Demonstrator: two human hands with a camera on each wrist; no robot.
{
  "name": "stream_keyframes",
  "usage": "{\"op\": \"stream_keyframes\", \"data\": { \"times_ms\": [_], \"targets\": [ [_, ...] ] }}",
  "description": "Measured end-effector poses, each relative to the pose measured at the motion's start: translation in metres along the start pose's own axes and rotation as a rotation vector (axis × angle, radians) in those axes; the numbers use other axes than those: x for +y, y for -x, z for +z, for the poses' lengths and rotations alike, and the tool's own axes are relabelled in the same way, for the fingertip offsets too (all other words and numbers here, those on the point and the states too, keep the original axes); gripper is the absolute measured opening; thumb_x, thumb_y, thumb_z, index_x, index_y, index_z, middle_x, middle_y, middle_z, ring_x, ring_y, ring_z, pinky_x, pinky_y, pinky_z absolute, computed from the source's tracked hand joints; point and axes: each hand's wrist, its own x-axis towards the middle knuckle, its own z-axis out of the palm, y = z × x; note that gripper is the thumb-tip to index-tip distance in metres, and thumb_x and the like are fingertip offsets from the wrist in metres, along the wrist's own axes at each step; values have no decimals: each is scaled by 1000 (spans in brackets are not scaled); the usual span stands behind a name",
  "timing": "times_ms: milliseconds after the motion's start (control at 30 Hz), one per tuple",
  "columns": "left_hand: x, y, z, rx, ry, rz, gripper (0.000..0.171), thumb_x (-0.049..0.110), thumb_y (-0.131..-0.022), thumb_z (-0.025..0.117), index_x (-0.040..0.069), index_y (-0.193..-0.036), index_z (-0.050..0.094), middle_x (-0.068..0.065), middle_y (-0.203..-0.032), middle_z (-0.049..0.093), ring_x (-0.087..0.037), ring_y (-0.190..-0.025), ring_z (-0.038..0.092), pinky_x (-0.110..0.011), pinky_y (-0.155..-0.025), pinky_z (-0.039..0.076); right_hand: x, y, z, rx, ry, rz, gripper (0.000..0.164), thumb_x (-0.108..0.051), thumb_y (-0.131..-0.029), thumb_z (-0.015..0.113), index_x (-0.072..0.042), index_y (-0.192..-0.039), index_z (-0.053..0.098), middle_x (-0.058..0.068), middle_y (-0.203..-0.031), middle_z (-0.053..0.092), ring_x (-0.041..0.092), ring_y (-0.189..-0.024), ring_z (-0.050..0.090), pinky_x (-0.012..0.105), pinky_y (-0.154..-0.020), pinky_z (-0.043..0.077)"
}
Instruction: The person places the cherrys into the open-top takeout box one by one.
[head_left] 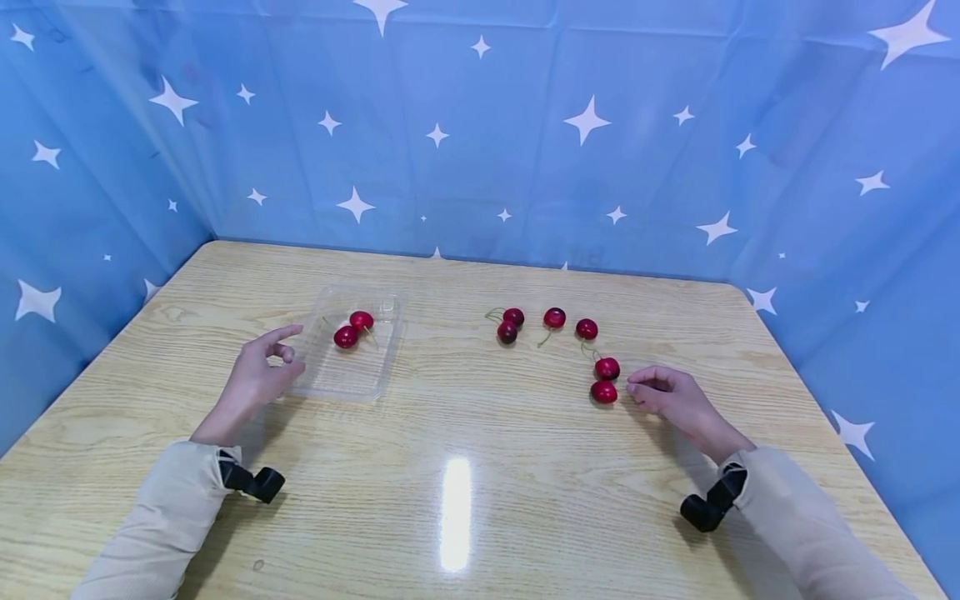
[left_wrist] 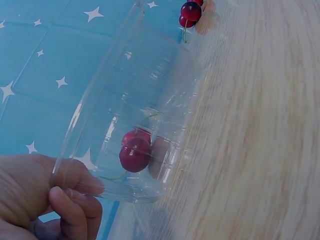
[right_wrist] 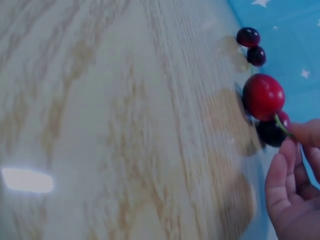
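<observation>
At the left, a clear plastic tray (head_left: 348, 383) lies on the table with two red cherries (head_left: 346, 337) inside, their stems attached. My left hand (head_left: 262, 371) holds the tray's near-left edge; in the left wrist view one digit shows through the clear wall and curled fingers (left_wrist: 75, 215) lie outside it. On the right, my right hand (head_left: 675, 400) pinches the green stem (right_wrist: 281, 125) of a bright red cherry (right_wrist: 263, 96) between thumb and fingertips. That cherry touches or nearly touches another cherry (head_left: 607, 368) just behind it.
Farther back on the wooden table (head_left: 450, 400) lie a single cherry (head_left: 587, 329), another cherry (head_left: 554, 317) with its stem toward me, and a pair of darker cherries (head_left: 507, 332). A blue star-patterned curtain (head_left: 480, 150) stands behind the table and along both sides.
</observation>
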Motion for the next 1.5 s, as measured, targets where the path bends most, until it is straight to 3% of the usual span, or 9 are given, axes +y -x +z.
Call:
{"op": "stream_keyframes", "data": {
  "times_ms": [367, 967, 1500],
  "targets": [
    [1, 0, 0, -4, 14, 11, 52, 0, -79, 50, -2, -130, 39, -9, -83, 41, -5, -42, 35, -23, -38, 37, -11, 3, 6, -48, 89, -70, 40, -30, -86, 56, 3, -108, 53, 14, -99, 53, 19, -83, 50, 31, -71, 45],
    [1, 0, 1, 8, 6, 20, 52, -1, -78, 50, -2, -129, 40, -8, -82, 42, -5, -42, 35, -22, -38, 36, -38, 0, 34, -109, -12, -122, 39, -27, -87, 55, 5, -108, 51, 18, -99, 53, 28, -87, 53, 37, -76, 47],
    [0, -1, 1, -4, 6, -2, 53, 0, -79, 50, -1, -130, 39, -9, -83, 42, -5, -40, 34, -22, -38, 36, -64, -2, 54, -124, -46, -213, 30, -19, -87, 56, 4, -105, 52, 22, -88, 53, 31, -78, 52, 42, -73, 46]
  ]
}}
